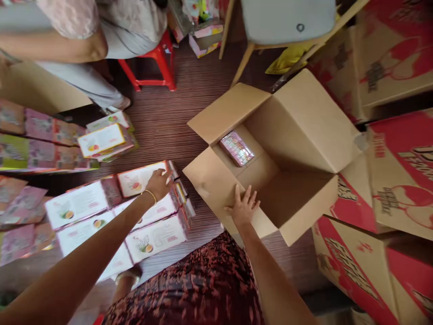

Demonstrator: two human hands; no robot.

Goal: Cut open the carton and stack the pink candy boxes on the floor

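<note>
My left hand (158, 184), a bracelet on its wrist, reaches over the right end of a white carton with an orange edge (130, 181). Its fingers are partly stretched out at that carton's edge, where several thin packs (182, 194) stand on end. More white printed cartons (157, 239) lie in rows below and left of it. With fingers spread, my right hand (244, 206) rests on the near edge and flap of a large open cardboard box (209, 185). Inside that box, against its left wall, lies one shiny pink-purple wrapped pack (237, 148).
Red-and-brown printed cartons (402, 180) are stacked along the right. A chair (287, 22) stands behind the open box. At upper left a person (77, 40) sits by a red stool (152, 67). Colourful small boxes (40, 140) are stacked at left, with white cartons (104, 137) nearby on the floor.
</note>
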